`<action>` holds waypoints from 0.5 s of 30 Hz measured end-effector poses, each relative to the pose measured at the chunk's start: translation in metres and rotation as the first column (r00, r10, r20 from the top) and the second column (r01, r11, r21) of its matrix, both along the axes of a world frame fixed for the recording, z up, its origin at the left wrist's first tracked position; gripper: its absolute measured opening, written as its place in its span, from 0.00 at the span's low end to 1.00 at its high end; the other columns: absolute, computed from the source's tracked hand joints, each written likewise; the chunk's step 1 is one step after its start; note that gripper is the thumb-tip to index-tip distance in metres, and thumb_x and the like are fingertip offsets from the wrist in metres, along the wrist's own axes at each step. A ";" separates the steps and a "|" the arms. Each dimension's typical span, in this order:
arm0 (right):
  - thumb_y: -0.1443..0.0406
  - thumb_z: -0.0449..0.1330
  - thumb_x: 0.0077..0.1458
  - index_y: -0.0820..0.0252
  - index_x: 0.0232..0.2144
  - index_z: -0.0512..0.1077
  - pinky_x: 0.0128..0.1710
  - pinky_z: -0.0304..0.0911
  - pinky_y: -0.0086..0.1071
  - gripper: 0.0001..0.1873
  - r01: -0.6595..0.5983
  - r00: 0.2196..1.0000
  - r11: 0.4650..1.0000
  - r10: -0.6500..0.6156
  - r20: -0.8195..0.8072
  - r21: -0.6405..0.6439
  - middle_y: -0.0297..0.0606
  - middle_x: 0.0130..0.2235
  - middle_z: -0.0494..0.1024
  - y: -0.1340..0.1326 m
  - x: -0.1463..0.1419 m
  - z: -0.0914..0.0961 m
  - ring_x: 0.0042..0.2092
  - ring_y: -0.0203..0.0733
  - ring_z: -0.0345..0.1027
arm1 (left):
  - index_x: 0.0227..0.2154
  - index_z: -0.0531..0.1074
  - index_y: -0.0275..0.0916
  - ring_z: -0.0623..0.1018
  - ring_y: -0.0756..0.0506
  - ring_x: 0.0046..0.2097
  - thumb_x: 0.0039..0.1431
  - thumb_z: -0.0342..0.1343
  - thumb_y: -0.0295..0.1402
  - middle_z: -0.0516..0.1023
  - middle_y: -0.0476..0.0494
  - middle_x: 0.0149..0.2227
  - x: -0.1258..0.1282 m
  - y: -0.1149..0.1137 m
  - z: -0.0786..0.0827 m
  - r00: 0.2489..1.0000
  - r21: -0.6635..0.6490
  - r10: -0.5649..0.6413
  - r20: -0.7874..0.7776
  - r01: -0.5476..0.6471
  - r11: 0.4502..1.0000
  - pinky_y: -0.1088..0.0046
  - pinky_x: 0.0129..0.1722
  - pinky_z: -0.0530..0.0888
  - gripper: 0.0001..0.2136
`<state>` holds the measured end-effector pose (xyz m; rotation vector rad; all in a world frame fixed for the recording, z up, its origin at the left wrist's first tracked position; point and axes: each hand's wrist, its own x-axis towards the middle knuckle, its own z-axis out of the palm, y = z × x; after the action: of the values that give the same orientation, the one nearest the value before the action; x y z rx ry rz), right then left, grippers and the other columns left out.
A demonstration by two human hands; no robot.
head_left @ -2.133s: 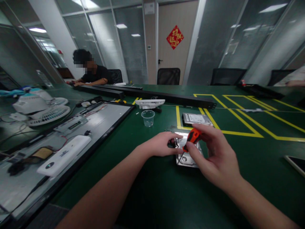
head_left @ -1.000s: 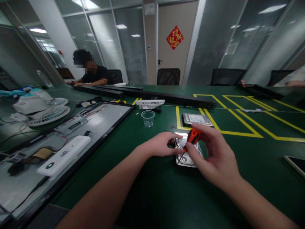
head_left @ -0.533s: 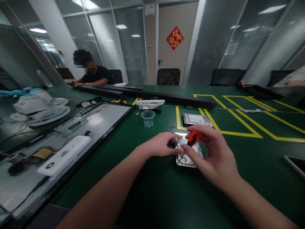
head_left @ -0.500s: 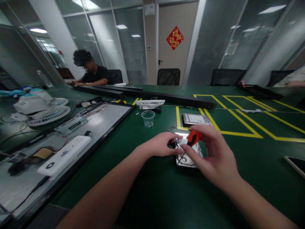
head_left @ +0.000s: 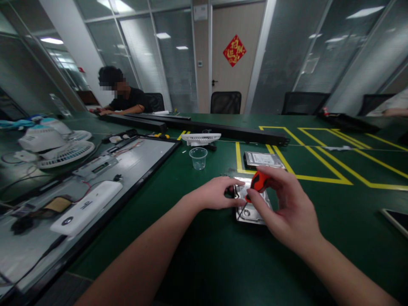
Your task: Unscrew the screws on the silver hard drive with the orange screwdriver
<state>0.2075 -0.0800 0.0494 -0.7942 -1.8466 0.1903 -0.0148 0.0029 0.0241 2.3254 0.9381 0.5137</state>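
A silver hard drive (head_left: pixel 255 213) lies on the green table in front of me, partly hidden by both hands. At its left side is my left hand (head_left: pixel 216 192), thumb and fingers curved over the edge and pressing on the drive. My right hand (head_left: pixel 288 204) grips the red and black handle of a screwdriver (head_left: pixel 259 181) between thumb and fingers. The thin dark shaft slants down to the drive's near left corner; I cannot make out exactly where the tip sits. Just beyond lies a second hard drive (head_left: pixel 264 159), flat and label up.
A clear plastic cup (head_left: pixel 198 159) and a white fan part (head_left: pixel 201 138) stand ahead. At left lies a large opened panel (head_left: pixel 149 157) bearing a white power strip-like box (head_left: pixel 86 208). Fans (head_left: pixel 66 155), black bars (head_left: pixel 223 129), a phone (head_left: pixel 397 223) and a seated person (head_left: pixel 127 97) are around.
The screwdriver handle has turned slightly in my right hand, and its fingers have shifted on the handle. My left hand stays on the drive.
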 end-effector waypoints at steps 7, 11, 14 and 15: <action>0.70 0.68 0.68 0.43 0.66 0.70 0.56 0.76 0.49 0.30 -0.067 0.996 0.996 0.062 -0.071 -0.067 0.41 0.58 0.81 -0.002 0.002 -0.003 0.57 0.52 0.79 | 0.63 0.79 0.41 0.81 0.31 0.57 0.65 0.71 0.54 0.83 0.33 0.58 0.000 0.000 -0.001 0.999 0.008 0.022 -0.037 -0.022 1.000 0.53 0.59 0.76 0.31; 0.69 0.72 0.67 0.41 0.65 0.71 0.57 0.76 0.48 0.30 -0.040 0.998 0.999 0.038 -0.056 -0.018 0.39 0.57 0.81 0.000 0.002 -0.004 0.56 0.50 0.80 | 0.58 0.81 0.42 0.82 0.33 0.56 0.66 0.70 0.53 0.84 0.35 0.57 0.001 0.002 -0.004 1.000 0.022 0.005 -0.026 -0.005 1.000 0.55 0.58 0.76 0.26; 0.69 0.71 0.67 0.41 0.65 0.73 0.57 0.76 0.47 0.29 -0.020 0.999 0.999 0.021 -0.040 0.028 0.39 0.57 0.80 0.001 0.001 -0.003 0.57 0.51 0.79 | 0.59 0.81 0.42 0.83 0.33 0.54 0.65 0.70 0.55 0.84 0.35 0.58 0.000 0.002 -0.005 1.000 0.024 0.008 -0.010 -0.008 1.000 0.55 0.59 0.77 0.28; 0.69 0.71 0.67 0.41 0.65 0.73 0.56 0.77 0.47 0.29 -0.016 0.999 0.999 0.017 -0.042 0.028 0.39 0.57 0.80 0.001 0.000 -0.003 0.56 0.50 0.79 | 0.60 0.81 0.42 0.83 0.33 0.54 0.65 0.71 0.54 0.84 0.35 0.58 0.000 0.002 -0.006 1.000 0.022 0.009 -0.008 -0.009 1.000 0.55 0.59 0.77 0.28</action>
<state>0.2078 -0.0791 0.0466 -0.7510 -1.8131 0.1904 -0.0145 0.0053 0.0185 2.3452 0.9512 0.5211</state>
